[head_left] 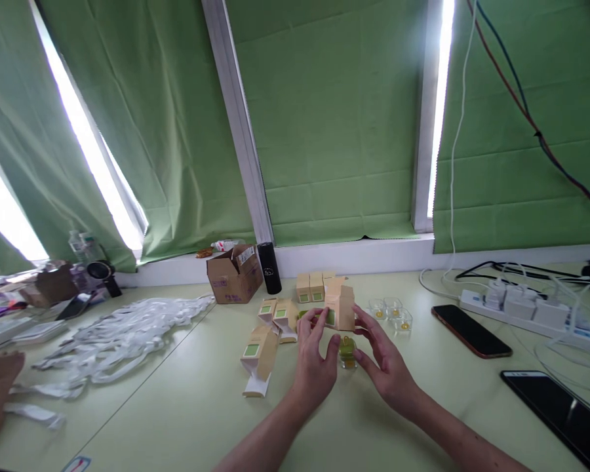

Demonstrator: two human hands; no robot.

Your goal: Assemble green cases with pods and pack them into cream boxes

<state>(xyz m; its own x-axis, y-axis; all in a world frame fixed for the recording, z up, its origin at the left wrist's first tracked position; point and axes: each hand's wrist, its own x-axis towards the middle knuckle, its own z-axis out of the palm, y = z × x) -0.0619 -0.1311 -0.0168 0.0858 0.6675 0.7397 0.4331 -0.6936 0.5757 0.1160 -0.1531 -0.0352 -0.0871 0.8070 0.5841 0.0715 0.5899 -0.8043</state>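
My left hand [317, 357] has its fingers on the left side of a small tan cardboard box [343, 307] with raised flaps and a green label. My right hand [384, 364] grips the same box from the right with its fingertips. Between my hands, below the box, stands a small clear glass cup [347, 360] with a yellow-green piece in it; my right thumb is close beside it. Several clear cups [392, 308] with small yellow bits stand right of the box. To the left lie open tan boxes [259, 347], and closed ones [311, 287] stand behind.
A brown carton [235, 274] and a black cylinder [269, 267] stand at the back. White straps [128, 334] lie in a heap at left, near another person's hand [0, 387]. Two phones [472, 331] and a white power strip [531, 318] with cables occupy the right.
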